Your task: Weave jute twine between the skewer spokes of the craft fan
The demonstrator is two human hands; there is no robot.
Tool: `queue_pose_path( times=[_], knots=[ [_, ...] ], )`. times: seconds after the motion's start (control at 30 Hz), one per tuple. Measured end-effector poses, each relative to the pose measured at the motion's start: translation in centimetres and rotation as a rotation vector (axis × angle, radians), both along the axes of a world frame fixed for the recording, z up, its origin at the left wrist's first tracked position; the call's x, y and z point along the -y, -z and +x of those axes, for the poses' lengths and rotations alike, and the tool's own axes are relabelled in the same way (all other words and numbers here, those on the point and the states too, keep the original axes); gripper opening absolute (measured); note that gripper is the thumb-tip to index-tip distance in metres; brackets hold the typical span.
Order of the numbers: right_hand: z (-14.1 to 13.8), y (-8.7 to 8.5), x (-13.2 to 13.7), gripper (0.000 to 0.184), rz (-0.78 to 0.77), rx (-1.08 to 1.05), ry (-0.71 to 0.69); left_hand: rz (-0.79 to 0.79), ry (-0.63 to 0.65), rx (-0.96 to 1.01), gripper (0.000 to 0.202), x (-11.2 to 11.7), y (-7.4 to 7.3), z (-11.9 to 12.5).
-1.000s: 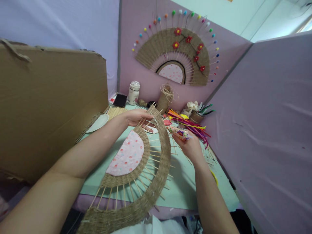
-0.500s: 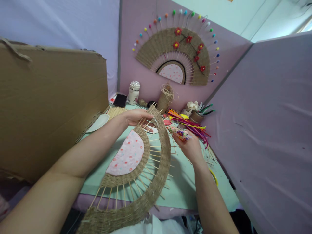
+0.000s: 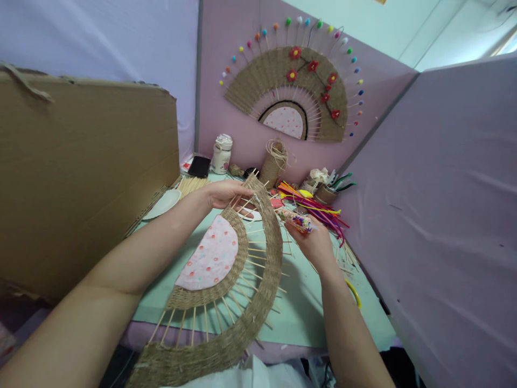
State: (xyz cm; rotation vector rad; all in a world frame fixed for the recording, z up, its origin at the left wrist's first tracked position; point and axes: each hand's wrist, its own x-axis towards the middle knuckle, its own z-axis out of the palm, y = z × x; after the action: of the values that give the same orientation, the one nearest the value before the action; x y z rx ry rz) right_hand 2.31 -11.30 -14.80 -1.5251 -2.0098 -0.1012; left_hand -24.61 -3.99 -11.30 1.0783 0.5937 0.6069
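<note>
My left hand is closed on the upper end of a half-round woven fan, thumb on the front and fingers behind the thin sticks. The fan is tilted over the table, with a pink dotted cloth half-circle at its centre and two bands of twine woven across the sticks. Just right of the fan's outer band, my right hand is wrapped round a flower-patterned glue gun. Its front end points at the upper part of the band; whether it touches the band I cannot tell.
On the pink wall hangs a finished-looking fan with red flowers and coloured balls. Behind my hands stand a twine spool, a white bottle, a phone and coloured pipe cleaners. Cardboard stands at the left.
Almost nothing differs. The fan's lower part has shifted very slightly, while both hands keep their places and their holds.
</note>
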Motion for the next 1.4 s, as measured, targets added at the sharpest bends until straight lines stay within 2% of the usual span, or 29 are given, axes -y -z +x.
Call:
queue_pose_path(
  times=[0.73,1.27,1.4],
  knots=[
    [-0.09,-0.21,0.06,0.039,0.026,0.026,0.014,0.009,0.030,0.009,0.021,-0.23,0.27,-0.03],
    [-0.12,-0.13,0.07,0.037,0.011,0.049,0.027,0.006,-0.005,-0.014,0.020,0.01,0.12,0.11],
    [0.00,-0.07,0.11,0.038,0.009,-0.045,0.041,-0.006,-0.014,-0.025,0.018,0.01,0.08,0.13]
  ],
)
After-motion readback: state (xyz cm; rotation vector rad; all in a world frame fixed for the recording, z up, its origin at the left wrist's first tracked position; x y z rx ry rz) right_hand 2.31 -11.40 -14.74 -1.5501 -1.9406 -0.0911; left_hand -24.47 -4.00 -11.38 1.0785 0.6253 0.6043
